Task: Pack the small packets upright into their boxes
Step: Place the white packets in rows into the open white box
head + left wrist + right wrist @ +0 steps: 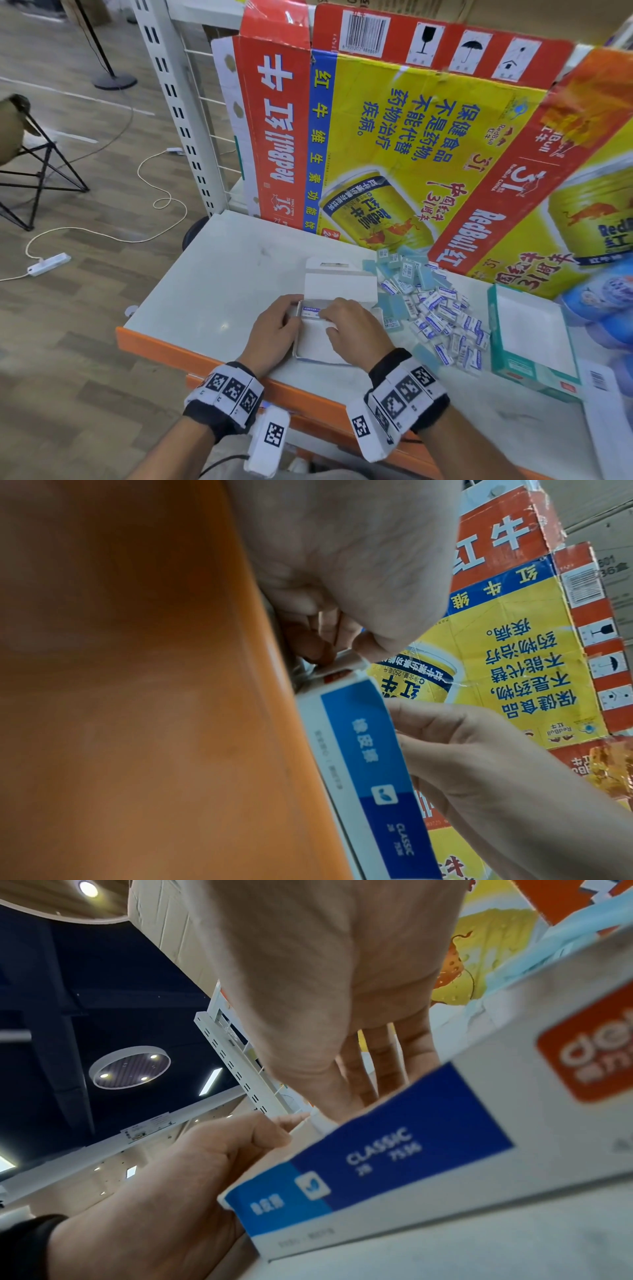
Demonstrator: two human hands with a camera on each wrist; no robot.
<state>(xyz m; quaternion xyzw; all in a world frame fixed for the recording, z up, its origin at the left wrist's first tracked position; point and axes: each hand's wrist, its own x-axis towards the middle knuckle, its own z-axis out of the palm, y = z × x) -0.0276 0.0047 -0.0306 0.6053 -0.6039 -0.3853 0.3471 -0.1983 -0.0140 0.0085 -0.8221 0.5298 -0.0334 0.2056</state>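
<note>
A white open box point(317, 344) with a blue band lies on the shelf top, its lid point(339, 286) flipped up behind. One small blue-and-white packet point(309, 311) stands against its far wall. My left hand point(274, 330) grips the box's left wall, thumb by the packet; its curled fingers point(325, 642) hook the box corner point(342, 669). My right hand point(349, 329) reaches over the box with straight fingers point(380, 1066), the tips pressing on the packet. A heap of loose packets point(435, 308) lies just right of the box. The box's inside is mostly hidden in both wrist views.
A teal open box point(527, 337) sits right of the heap, with blue wrapped packs point(603, 301) behind it. Flattened Red Bull cartons point(411, 137) wall off the back. The shelf's orange front edge point(205, 356) runs under my wrists. Bare white surface point(222, 274) lies left of the box.
</note>
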